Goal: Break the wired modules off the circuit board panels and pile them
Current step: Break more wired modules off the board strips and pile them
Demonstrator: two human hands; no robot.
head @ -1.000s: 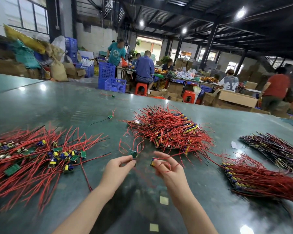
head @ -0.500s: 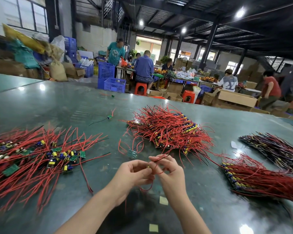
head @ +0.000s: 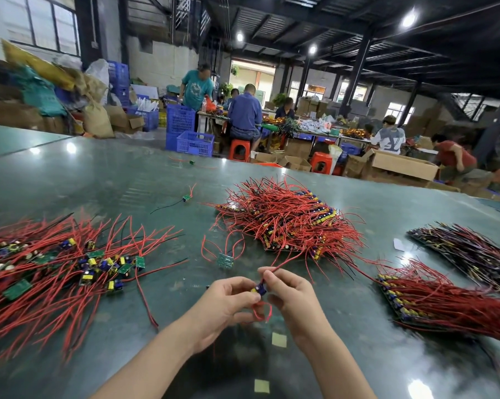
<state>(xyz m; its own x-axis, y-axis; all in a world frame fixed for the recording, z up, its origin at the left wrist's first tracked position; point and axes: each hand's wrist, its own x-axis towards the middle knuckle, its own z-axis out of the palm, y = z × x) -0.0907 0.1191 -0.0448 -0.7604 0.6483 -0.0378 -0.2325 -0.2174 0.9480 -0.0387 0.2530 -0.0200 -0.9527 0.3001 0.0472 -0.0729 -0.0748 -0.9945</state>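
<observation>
Red-wired small green circuit module (head: 260, 288) is sitting pinched between my left hand (head: 228, 305) and right hand (head: 290, 293), above the glossy dark surface (head: 344, 355); fingers clamping its stiff, light board edges, not the floppy wires.

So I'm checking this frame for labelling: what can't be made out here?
- Head view: the module pinched between the left hand and right hand is mostly covered by fingers; whether it is snapped free cannot be told.
- The left pile runs off the left edge.
- The right panel stack blurs toward the right edge.
</observation>
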